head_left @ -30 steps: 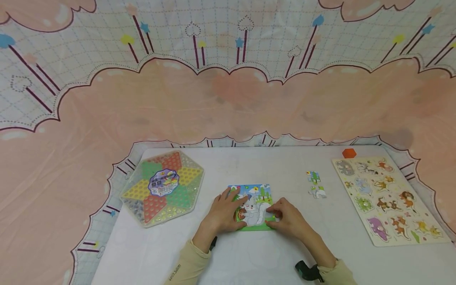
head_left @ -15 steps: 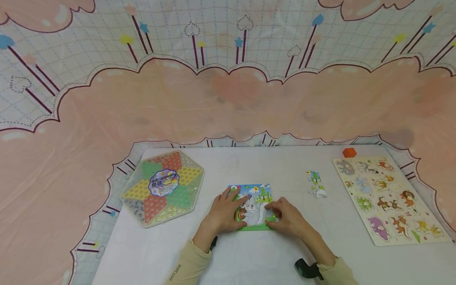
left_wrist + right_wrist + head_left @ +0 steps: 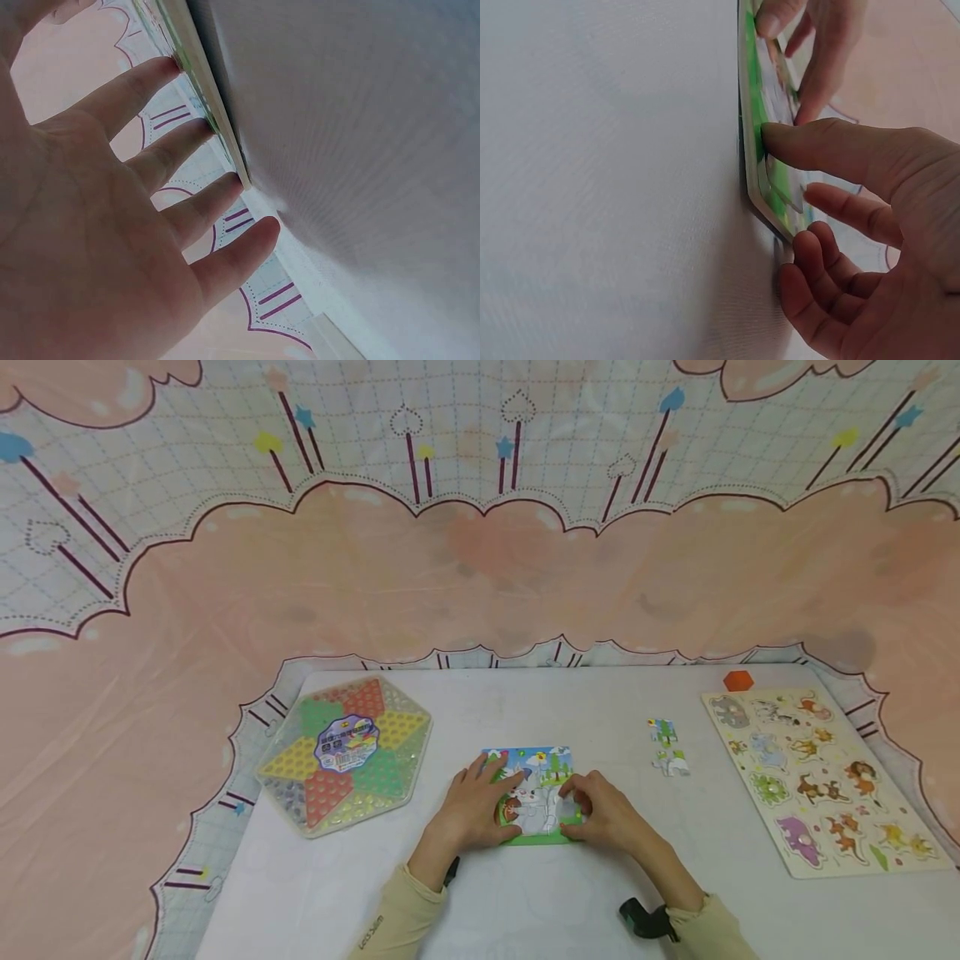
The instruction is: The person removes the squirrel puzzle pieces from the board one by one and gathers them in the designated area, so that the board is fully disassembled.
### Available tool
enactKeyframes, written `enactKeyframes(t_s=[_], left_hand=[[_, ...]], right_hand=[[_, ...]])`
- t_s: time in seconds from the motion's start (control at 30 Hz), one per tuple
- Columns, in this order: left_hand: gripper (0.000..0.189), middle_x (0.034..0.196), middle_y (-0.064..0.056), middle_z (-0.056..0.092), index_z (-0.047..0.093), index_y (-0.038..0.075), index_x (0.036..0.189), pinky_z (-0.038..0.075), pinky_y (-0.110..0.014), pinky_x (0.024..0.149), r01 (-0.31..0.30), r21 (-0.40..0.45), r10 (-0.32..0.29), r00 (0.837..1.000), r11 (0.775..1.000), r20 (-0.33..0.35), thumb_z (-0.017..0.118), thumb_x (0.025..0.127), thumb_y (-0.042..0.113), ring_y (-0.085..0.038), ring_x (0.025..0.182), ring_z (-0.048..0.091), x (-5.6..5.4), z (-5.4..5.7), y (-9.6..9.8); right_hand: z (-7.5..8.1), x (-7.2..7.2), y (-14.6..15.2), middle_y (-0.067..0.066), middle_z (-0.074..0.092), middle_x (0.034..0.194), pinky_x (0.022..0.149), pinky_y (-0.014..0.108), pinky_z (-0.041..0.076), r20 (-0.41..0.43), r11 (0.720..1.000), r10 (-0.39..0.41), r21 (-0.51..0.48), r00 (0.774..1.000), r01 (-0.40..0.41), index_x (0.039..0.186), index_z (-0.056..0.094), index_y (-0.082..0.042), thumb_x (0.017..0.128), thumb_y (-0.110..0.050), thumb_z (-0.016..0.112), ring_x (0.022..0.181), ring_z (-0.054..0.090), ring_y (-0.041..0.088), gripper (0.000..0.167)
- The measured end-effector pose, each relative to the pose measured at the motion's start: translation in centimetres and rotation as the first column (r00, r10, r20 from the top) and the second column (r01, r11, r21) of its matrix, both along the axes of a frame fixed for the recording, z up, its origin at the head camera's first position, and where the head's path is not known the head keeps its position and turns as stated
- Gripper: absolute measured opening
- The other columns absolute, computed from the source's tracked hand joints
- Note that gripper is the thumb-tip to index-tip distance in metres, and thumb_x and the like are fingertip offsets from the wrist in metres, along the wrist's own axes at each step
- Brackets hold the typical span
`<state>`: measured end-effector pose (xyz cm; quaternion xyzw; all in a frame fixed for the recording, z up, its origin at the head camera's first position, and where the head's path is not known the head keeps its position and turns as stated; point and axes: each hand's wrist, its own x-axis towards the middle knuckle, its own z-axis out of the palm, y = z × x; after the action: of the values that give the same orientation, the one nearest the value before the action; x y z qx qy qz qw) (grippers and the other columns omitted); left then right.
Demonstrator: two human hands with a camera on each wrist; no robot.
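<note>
A small jigsaw puzzle board with a picture of a white and grey animal lies flat on the table in the head view. My left hand rests on its left part with fingers spread; in the left wrist view, fingertips touch the board's edge. At the right side my right hand pinches a puzzle piece between thumb and index finger, and the piece sits slightly raised and tilted at the board. The other right-hand fingers curl by the board's corner. Two loose puzzle pieces lie farther right.
On the left lies a hexagonal game board in coloured triangles. A wooden animal puzzle board lies at the right, with an orange hexagonal block behind it. The white table meets a patterned cloth at the back.
My right-hand fingers have shifted slightly at the board's right side. The left hand stays in place, and the view has moved a little.
</note>
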<state>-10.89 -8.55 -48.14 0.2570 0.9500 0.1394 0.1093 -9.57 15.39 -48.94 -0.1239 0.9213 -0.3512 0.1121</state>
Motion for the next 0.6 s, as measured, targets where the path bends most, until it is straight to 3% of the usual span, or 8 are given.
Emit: enactKeyframes(t_s=[0.27,0.6], left_hand=[[0.073,0.157,-0.01,0.034,0.052,0.023,0.145,0.032,-0.058,0.108,-0.026,-0.001,0.026,1.0,1.0,-0.014,0.075,0.081,0.049,-0.041,0.144,0.025,0.18,-0.09,0.34],[0.071,0.155,-0.012,0.036,0.052,0.022,0.144,0.032,-0.059,0.108,-0.065,-0.004,0.065,0.997,0.998,-0.031,0.073,0.083,0.051,-0.041,0.144,0.026,0.44,-0.31,0.97]], right_hand=[[-0.07,0.22,-0.24,-0.002,0.053,0.09,0.065,0.026,0.042,-0.035,1.0,-0.007,-0.012,0.999,0.006,0.102,0.063,-0.013,0.069,-0.012,0.089,0.076,0.046,0.013,0.042],[-0.41,0.59,0.02,-0.004,0.054,0.081,0.066,0.024,0.045,-0.036,0.994,0.014,-0.11,0.999,-0.018,0.104,0.061,-0.011,0.076,-0.006,0.082,0.074,0.051,0.014,0.035]])
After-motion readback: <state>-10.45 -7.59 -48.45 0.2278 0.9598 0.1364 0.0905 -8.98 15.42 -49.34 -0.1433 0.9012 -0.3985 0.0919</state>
